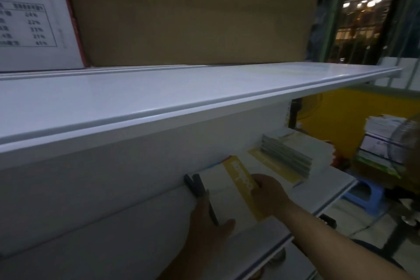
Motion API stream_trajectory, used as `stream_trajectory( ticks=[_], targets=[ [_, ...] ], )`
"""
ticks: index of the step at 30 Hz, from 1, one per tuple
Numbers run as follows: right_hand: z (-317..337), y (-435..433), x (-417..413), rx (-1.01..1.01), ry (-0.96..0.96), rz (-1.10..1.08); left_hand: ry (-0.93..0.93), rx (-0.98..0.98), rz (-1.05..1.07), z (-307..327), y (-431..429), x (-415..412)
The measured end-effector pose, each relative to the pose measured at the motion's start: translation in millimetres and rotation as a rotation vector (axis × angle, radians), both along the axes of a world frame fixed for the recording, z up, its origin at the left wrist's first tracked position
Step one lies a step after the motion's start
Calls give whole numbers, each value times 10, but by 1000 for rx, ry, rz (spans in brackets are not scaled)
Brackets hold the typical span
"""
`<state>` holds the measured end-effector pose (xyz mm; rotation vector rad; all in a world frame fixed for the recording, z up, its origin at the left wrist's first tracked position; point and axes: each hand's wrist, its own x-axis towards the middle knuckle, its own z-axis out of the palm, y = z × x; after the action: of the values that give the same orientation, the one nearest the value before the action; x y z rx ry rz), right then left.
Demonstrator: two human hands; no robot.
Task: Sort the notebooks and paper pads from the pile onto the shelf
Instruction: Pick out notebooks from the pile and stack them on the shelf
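- Yellow-banded notebook (pixel 229 191) lies flat on the lower shelf (pixel 327 188), just left of the grey-edged notebook stack (pixel 286 157) and nearer the camera
- Right hand (pixel 267 194) grips the yellow band on the side facing the stack, fingers curled over the edge
- Left hand (pixel 209 225) holds the side away from the stack, thumb on the cover, beside dark narrow objects (pixel 194 185); what they are, cannot tell
- Second yellow-banded pad (pixel 272 169) lies against the stack's near side
- Judgement: thin, light, probably floppy with a slick cover; best held by both long edges and slid flat, as a corner pinch may let it bow
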<state>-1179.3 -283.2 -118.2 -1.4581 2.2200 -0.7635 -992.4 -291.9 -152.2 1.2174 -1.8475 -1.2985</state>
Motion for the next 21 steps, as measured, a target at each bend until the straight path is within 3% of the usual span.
stream_trajectory(
  ticks=[2,4,9,21],
  targets=[
    [-50,-194,-102,36,26,49,-303,-66,-65,-89,34,-73],
    [-122,-330,-140,106,98,99,-442,-248,42,-249,48,-132],
    [-332,-463,-68,136,348,226,-356,-312,177,-442,8,-153],
    [-638,-485,-130,-119,253,215,-443,-277,232,-411,35,-178]
  ],
)
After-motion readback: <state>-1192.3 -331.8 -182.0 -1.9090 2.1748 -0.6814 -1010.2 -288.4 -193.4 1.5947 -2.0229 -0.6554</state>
